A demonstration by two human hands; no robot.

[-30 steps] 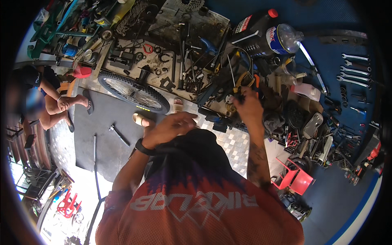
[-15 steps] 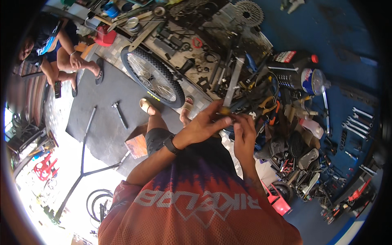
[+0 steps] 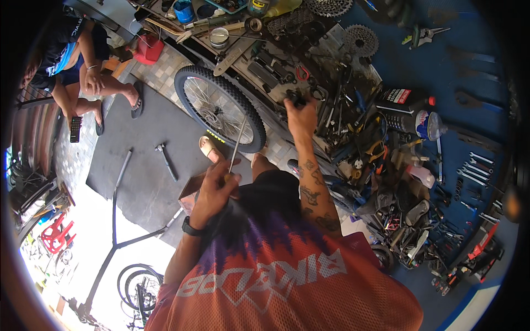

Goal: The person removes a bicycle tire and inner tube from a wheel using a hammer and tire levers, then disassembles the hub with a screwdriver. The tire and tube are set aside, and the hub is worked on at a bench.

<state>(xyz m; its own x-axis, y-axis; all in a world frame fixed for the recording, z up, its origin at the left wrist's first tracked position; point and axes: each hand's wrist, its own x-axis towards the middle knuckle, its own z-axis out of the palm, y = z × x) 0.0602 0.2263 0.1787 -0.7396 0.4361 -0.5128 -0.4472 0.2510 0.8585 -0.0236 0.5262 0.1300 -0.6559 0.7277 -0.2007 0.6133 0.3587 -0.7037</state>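
Note:
My left hand (image 3: pixel 214 190), below a dark watch, is closed around a screwdriver (image 3: pixel 238 144). The long thin shaft points up and away, in front of the bicycle wheel (image 3: pixel 212 107), and a bit of yellow handle shows at the fingers. My right hand (image 3: pixel 302 120) reaches over the cluttered workbench (image 3: pixel 251 102), its fingers closed around a small black part (image 3: pixel 295 98) whose exact kind I cannot make out. Beside that hand lie a red ring-shaped piece (image 3: pixel 302 73) and other small dark parts.
A hammer (image 3: pixel 166 161) and a branching metal stand (image 3: pixel 115 212) are on the dark mat (image 3: pixel 130 182). At the left a seated person (image 3: pixel 72 71) holds a remote control (image 3: pixel 75 128). Bottles (image 3: pixel 428 124), pliers and wrenches (image 3: pixel 477 168) crowd the right side.
My hands have come apart from being together near the bench edge. The left has moved left and back with the screwdriver; the right has gone forward over the bench onto the black part.

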